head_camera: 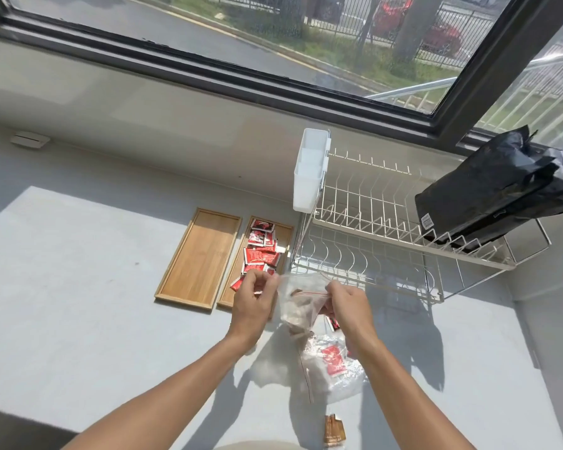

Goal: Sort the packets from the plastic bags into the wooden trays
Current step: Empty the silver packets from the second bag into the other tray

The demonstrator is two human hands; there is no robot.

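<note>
Left tray [198,258] open above; dish rack [387,241] crowds right tray [286,233].

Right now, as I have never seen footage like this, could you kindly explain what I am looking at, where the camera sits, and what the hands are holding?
There is no machine here: a person is working with two bare hands, and the single picture comes from a wide-angle camera worn on the head, looking forward and down.

The left hand and right hand together grip the top of a clear plastic bag holding brownish packets, apparently pulling it open.

On the grey counter lie two wooden trays side by side: the left tray holds nothing, the right tray holds a heap of red packets. Nearer the person lies a second plastic bag with a red packet inside, and a small brown packet. To the right stands a wire dish rack with a black bag on it.
</note>
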